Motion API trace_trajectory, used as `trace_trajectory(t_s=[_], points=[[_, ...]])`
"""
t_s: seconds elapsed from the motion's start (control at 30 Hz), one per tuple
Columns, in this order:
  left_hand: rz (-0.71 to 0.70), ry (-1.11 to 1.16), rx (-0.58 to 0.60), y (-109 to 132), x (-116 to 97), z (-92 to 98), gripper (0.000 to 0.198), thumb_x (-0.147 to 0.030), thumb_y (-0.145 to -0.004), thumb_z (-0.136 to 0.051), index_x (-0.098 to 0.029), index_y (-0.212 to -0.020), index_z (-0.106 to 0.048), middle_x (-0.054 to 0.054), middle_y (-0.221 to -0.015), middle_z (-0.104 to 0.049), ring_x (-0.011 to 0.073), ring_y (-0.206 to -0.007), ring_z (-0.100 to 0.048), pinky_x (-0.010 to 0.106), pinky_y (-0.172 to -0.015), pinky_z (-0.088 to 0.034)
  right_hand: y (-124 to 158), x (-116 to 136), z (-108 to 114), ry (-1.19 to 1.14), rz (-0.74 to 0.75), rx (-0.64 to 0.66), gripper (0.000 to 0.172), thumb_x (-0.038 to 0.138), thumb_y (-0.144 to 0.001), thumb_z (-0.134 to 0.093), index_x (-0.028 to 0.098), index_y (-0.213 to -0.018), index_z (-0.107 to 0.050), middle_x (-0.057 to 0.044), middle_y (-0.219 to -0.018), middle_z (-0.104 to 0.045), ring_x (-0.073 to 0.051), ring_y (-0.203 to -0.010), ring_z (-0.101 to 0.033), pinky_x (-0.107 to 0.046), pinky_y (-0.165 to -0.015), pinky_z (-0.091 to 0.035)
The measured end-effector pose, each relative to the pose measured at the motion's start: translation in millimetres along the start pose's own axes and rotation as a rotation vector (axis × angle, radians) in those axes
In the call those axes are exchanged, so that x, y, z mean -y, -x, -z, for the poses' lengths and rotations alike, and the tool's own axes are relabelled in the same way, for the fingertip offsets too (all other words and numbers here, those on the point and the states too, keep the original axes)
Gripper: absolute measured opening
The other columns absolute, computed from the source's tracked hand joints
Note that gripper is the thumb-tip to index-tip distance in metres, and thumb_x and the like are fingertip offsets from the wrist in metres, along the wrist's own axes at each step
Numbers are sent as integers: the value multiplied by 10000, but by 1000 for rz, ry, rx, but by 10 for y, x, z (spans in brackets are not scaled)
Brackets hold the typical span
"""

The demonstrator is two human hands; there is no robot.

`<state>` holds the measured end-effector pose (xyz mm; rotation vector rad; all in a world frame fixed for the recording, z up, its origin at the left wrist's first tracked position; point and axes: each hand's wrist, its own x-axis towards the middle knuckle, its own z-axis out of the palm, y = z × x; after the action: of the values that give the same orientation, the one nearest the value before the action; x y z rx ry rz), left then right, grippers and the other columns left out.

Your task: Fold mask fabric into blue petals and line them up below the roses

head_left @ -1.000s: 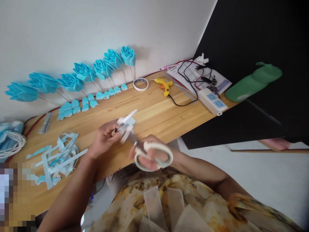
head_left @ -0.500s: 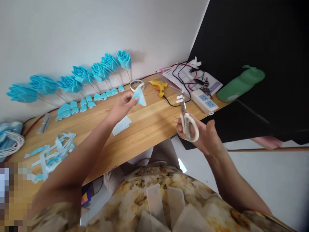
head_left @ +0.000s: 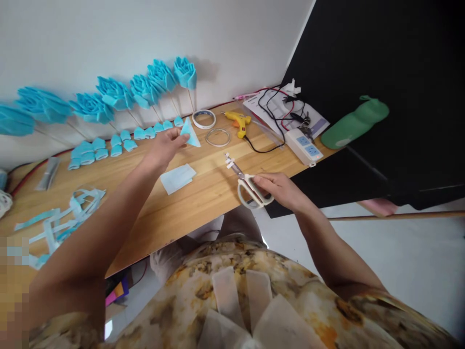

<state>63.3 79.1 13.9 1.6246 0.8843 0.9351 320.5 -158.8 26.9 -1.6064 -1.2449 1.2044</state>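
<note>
Between the fingertips of my left hand (head_left: 169, 148) is a folded light-blue triangle of fabric (head_left: 190, 134), its point upward. My right hand (head_left: 278, 188) grips a pair of white-handled scissors (head_left: 250, 186) by one handle, low over the front edge of the table; whether they touch the wood I cannot tell. Small whitish bits cling around the scissors' tips. Flat pale-blue fabric pieces (head_left: 178, 178) lie on the table between my hands. Small folded blue petals (head_left: 87, 154) sit in rows beyond my left arm.
Several blue flowers on sticks (head_left: 114, 92) lean along the wall. Near the middle are a tape roll (head_left: 204, 119), a thin ring (head_left: 218, 137) and a yellow glue gun (head_left: 238, 121). Farther right come a power strip (head_left: 303, 146) and a green bottle (head_left: 356, 123). Fabric strips (head_left: 72, 215) lie at left.
My right hand has turned palm-down and swung the scissors left and lower, toward the table. My left hand, still holding the triangle, has shifted left, uncovering the tape roll and ring.
</note>
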Motion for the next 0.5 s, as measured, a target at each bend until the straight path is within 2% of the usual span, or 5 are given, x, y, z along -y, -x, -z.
trace_trajectory(t_s=[0.1, 0.23, 0.37, 0.43, 0.5], points=[[54, 48, -49, 283, -33, 161, 245, -401, -856, -765, -184, -809, -662, 26, -834, -684, 167, -806, -652, 344, -856, -572, -273, -29, -75, 128, 49, -34, 507, 611, -922, -604, 175, -666, -638, 16, -576, -586, -117, -548, -532, -245, -551, -405], [101, 11, -56, 786, -180, 258, 262, -417, -864, -726, -183, -764, -660, 6, -784, -680, 146, -753, -629, 302, -803, -553, -555, -75, -241, 204, 51, 14, 426, 552, -944, -556, 195, -733, -656, 5, -629, -655, -149, -585, -599, -262, -586, -427], [75, -184, 325, 1240, -333, 108, 272, -419, -903, -661, -194, -751, -674, 6, -753, -706, 172, -723, -649, 296, -704, -520, -648, 47, -329, 447, 106, 36, 438, 514, -998, -485, 202, -748, -663, -10, -662, -698, -161, -620, -631, -272, -629, -409], [-25, -242, 472, 1372, -361, -17, 238, -358, -939, -608, -203, -771, -671, 35, -926, -782, 204, -849, -716, 329, -786, -551, -654, 137, -311, 674, 155, -26, 457, 482, -1029, -460, 195, -744, -673, -29, -698, -716, -165, -639, -621, -284, -632, -365], [-188, -319, 553, 1435, -360, -137, 205, -276, -961, -575, -206, -793, -671, 67, -1178, -788, 235, -1079, -731, 381, -947, -557, -650, 191, -284, 854, 174, -77, 426, 429, -1046, -457, 188, -807, -715, -56, -774, -752, -184, -683, -633, -300, -636, -339]])
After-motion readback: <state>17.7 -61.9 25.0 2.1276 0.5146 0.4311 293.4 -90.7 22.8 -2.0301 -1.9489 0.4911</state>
